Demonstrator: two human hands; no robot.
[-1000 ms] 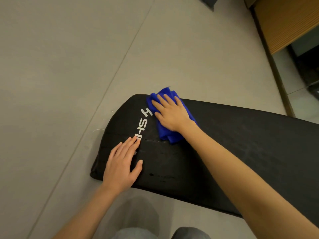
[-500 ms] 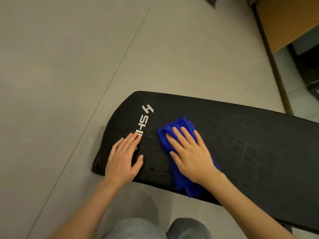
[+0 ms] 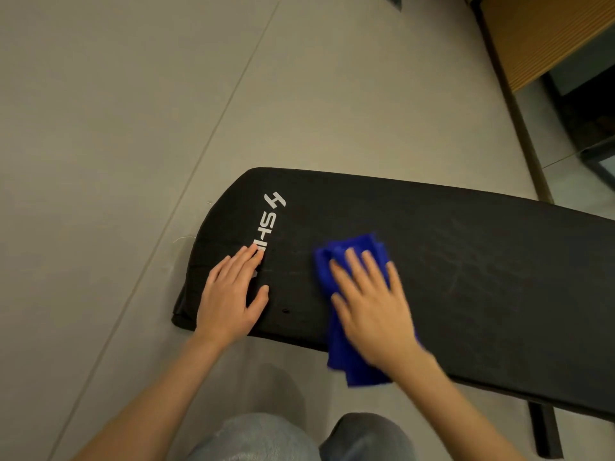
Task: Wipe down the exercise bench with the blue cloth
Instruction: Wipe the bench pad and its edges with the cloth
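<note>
The black padded exercise bench (image 3: 466,261) runs from centre to the right edge, with white lettering near its rounded left end. The blue cloth (image 3: 352,251) lies on the pad near the front edge, and its lower part hangs over that edge. My right hand (image 3: 369,304) presses flat on the cloth with straight, spread fingers. My left hand (image 3: 233,294) rests flat on the pad's left end, fingertips covering the end of the lettering.
Grey tiled floor (image 3: 133,128) surrounds the bench to the left and behind. A wooden cabinet (image 3: 545,34) stands at the top right, with a dark recess beside it. A black bench leg (image 3: 544,430) shows at the lower right. My knees (image 3: 299,440) are at the bottom.
My right hand has swept the cloth from the far edge by the lettering toward the near edge and slightly right. My left hand has stayed in place.
</note>
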